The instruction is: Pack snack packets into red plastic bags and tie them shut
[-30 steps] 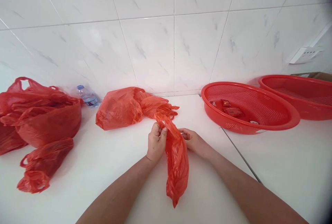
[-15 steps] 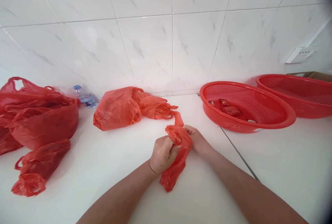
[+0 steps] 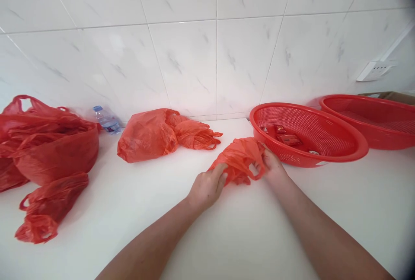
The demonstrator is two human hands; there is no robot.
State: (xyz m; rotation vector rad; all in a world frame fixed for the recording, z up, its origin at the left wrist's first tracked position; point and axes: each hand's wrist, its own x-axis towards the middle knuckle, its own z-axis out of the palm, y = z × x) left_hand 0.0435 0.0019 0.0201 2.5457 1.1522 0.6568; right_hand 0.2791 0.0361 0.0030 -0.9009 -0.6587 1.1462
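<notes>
A thin red plastic bag [image 3: 239, 159] is stretched between both my hands just above the white counter [image 3: 136, 215]. My left hand [image 3: 207, 187] pinches its lower left edge, fingers closed on the film. My right hand [image 3: 270, 164] grips the bag's right side close to the rim of a red perforated basket [image 3: 327, 159]. The bag is bunched and partly spread, and it hides my right fingertips.
A pile of red bags [image 3: 162, 135] lies against the tiled wall. More red bags [image 3: 48, 150] are heaped at the left, with a small water bottle [image 3: 106, 120] behind. Small red packets [image 3: 287, 137] lie in the basket; a second red basket [image 3: 372, 120] stands at the right.
The bag hung long from my left hand, was then crumpled between both hands, and is now pulled apart and moved right toward the basket.
</notes>
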